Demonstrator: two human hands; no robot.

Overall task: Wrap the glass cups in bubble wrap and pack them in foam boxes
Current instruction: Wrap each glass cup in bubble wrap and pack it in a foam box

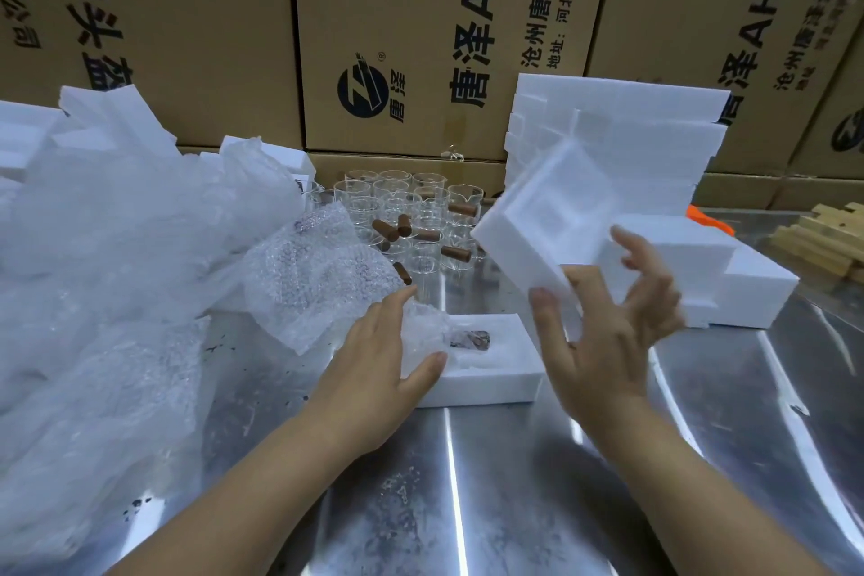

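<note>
**Foam lid held above packed cup**

A wrapped glass cup [467,339] lies in the open foam box [505,369] at the centre of the steel table [514,505]. The left hand [374,369], fingers straight, rests on the box's left edge. The right hand [603,332] grips a tilted foam lid [537,220] just above and to the right. Unwrapped glass cups [406,201] stand farther back.
</note>
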